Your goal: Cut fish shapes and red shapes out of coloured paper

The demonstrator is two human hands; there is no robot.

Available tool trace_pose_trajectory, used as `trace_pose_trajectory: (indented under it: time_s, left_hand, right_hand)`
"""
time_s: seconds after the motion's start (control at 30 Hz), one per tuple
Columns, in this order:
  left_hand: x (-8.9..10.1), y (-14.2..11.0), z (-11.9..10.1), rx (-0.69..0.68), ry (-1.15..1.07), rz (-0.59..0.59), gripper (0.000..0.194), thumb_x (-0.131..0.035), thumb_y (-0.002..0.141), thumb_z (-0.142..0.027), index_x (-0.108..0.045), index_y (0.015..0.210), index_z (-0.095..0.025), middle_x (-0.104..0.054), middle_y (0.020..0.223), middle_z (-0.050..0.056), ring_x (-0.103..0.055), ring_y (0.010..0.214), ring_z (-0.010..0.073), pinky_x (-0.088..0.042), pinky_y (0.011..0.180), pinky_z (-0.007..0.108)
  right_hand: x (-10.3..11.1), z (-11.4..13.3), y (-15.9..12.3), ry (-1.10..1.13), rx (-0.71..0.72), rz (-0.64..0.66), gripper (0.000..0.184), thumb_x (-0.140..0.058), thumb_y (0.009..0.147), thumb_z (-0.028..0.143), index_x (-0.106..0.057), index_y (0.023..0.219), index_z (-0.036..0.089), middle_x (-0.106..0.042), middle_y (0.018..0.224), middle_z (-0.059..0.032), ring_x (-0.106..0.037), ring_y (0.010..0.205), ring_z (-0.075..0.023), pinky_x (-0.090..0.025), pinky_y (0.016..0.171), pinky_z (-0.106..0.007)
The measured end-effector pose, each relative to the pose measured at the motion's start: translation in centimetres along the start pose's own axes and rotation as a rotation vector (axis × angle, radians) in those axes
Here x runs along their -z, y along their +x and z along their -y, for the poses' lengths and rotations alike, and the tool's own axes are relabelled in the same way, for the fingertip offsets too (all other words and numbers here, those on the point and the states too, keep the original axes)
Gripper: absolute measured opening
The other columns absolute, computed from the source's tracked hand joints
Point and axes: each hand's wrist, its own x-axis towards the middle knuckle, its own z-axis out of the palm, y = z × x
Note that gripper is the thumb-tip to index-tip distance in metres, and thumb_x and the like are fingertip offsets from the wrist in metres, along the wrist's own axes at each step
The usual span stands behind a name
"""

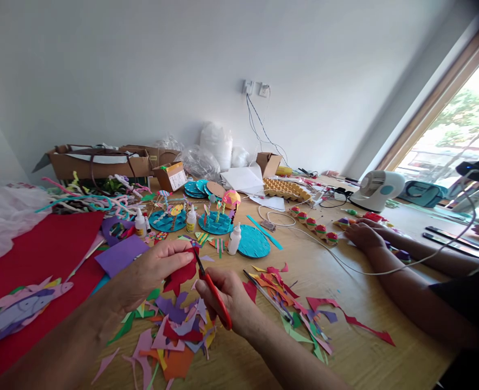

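Note:
My left hand [164,262] pinches a piece of red craft sheet [181,275] that hangs below the fingertips. In my right hand [233,295] is a pair of scissors [214,297] with red handles. Their dark blades point up and left, against the red piece near my left fingertips. How far apart the blades are, I cannot make out. Under both hands lies a heap of coloured scraps [178,317] in purple, pink, orange and green. A pen [270,297] rests among more scraps to the right.
White glue bottles [234,240] stand beyond my hands, near blue discs [254,241] with paper fish. Red sheets [44,244] and fish cutouts [24,311] lie left. At right, a co-worker's hands [363,235] are by painted egg-carton pieces [315,226]. A white cable [345,265] crosses the table.

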Motion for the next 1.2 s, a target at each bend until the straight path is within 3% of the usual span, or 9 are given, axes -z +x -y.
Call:
trace_pose_trajectory:
  time_s: [0.3, 0.47, 0.63, 0.87, 1.2]
  left_hand:
    - [0.2, 0.2, -0.2, 0.009, -0.030, 0.044, 0.029, -0.069, 0.070, -0.045, -0.062, 0.076, -0.018, -0.053, 0.062, -0.005, -0.041, 0.055, 0.0088, -0.032, 0.051, 0.018]
    - [0.9, 0.4, 0.1, 0.013, 0.025, 0.044, 0.030, -0.068, 0.071, -0.047, -0.061, 0.074, -0.018, -0.049, 0.059, -0.005, -0.038, 0.053, 0.0086, -0.029, 0.049, 0.019]
    - [1.4, 0.5, 0.3, -0.005, 0.109, 0.016, 0.026, -0.068, 0.070, -0.044, -0.067, 0.077, -0.019, -0.054, 0.063, -0.003, -0.045, 0.057, 0.0113, -0.034, 0.049, 0.020]
    - [1.5, 0.2, -0.3, 0.027, 0.161, 0.101, 0.023, -0.067, 0.070, -0.043, -0.065, 0.072, -0.020, -0.059, 0.068, 0.000, -0.054, 0.061, 0.0143, -0.041, 0.050, 0.022]
    - [2.5, 0.3, -0.3, 0.038, 0.241, 0.235, 0.026, -0.062, 0.075, -0.044, -0.057, 0.065, -0.020, -0.051, 0.060, -0.003, -0.043, 0.052, 0.0114, -0.033, 0.045, 0.022]
  right_hand:
    - [0.1, -0.2, 0.0, -0.003, -0.006, 0.013, 0.050, -0.065, 0.076, 0.064, -0.046, 0.064, 0.019, -0.043, 0.048, 0.0066, -0.043, 0.039, -0.0073, -0.031, 0.035, -0.016]
    - [0.3, -0.2, 0.1, -0.067, 0.049, 0.023, 0.049, -0.061, 0.080, 0.061, -0.044, 0.062, 0.019, -0.039, 0.051, 0.0063, -0.041, 0.041, -0.0070, -0.028, 0.037, -0.017]
    - [0.7, -0.2, 0.0, -0.121, 0.076, 0.056, 0.046, -0.061, 0.084, 0.056, -0.043, 0.062, 0.019, -0.039, 0.052, 0.0057, -0.041, 0.044, -0.0075, -0.027, 0.039, -0.018]
    - [1.1, 0.2, 0.0, -0.174, 0.079, 0.094, 0.045, -0.063, 0.083, 0.055, -0.047, 0.063, 0.018, -0.041, 0.053, 0.0049, -0.039, 0.046, -0.0082, -0.027, 0.040, -0.019]
    - [1.5, 0.5, -0.3, -0.211, 0.067, 0.149, 0.045, -0.061, 0.085, 0.054, -0.047, 0.063, 0.018, -0.038, 0.055, 0.0055, -0.033, 0.048, -0.0070, -0.023, 0.042, -0.019]
